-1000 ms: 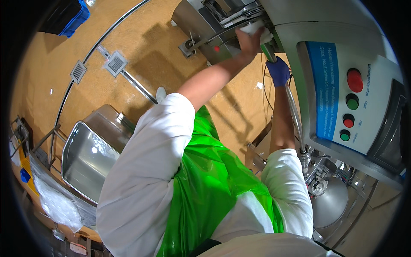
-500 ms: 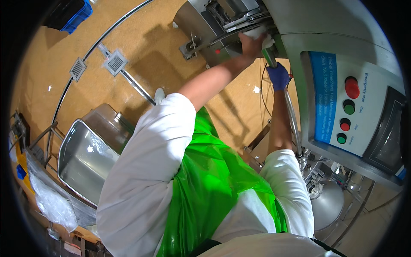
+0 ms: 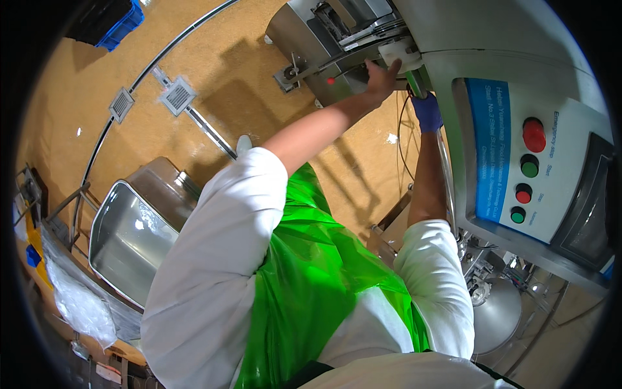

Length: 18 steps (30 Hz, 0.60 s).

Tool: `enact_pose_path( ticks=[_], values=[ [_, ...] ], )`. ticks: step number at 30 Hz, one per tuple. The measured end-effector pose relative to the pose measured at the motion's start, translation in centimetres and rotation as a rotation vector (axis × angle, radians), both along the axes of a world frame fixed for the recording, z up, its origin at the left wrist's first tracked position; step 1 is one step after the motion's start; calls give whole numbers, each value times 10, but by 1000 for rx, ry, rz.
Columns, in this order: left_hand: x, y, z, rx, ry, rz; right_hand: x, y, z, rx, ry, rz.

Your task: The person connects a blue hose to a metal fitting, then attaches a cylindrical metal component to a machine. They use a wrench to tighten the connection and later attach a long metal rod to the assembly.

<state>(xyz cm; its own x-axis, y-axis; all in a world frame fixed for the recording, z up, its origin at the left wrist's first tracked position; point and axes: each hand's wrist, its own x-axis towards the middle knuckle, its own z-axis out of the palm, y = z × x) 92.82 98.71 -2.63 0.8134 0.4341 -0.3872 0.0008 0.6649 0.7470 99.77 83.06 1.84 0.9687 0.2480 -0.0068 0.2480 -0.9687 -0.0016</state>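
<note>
My left hand point(image 3: 382, 82), bare, reaches to the upper middle with thumb and fingers spread apart, and nothing shows in its grasp. Its fingertips are right beside a white block-like fitting point(image 3: 400, 56) on the machine; whether they touch it I cannot tell. Below that fitting runs a shiny metal tube point(image 3: 416, 84) with a green tint. My right hand point(image 3: 427, 112), in a blue glove, is closed round the tube's lower part. Its fingertips are partly hidden.
A control panel point(image 3: 518, 155) with red and green buttons stands close on the right. Ahead is a steel machine point(image 3: 304, 48). At the left are a deep steel tub point(image 3: 133, 240) and clear plastic sheeting point(image 3: 78, 301). A blue crate point(image 3: 120, 29) lies far left on the tan floor.
My left hand has let go of the white fitting and drawn slightly down, its fingers spreading. The fitting now shows more fully. My right hand stays on the tube, slightly farther right in view.
</note>
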Motion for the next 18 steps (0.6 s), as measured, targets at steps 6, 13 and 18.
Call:
enact_pose_path(
  ticks=[6, 13, 18],
  values=[
    [-86, 14, -55, 271, 72, -322, -4, -4, 6, 30, -20, 3],
    [-168, 60, -70, 257, 145, -784, -47, -36, 35, 126, -162, 67],
    [-208, 107, -99, 239, 339, -818, -118, -38, 61, 453, -416, 232]
  ],
)
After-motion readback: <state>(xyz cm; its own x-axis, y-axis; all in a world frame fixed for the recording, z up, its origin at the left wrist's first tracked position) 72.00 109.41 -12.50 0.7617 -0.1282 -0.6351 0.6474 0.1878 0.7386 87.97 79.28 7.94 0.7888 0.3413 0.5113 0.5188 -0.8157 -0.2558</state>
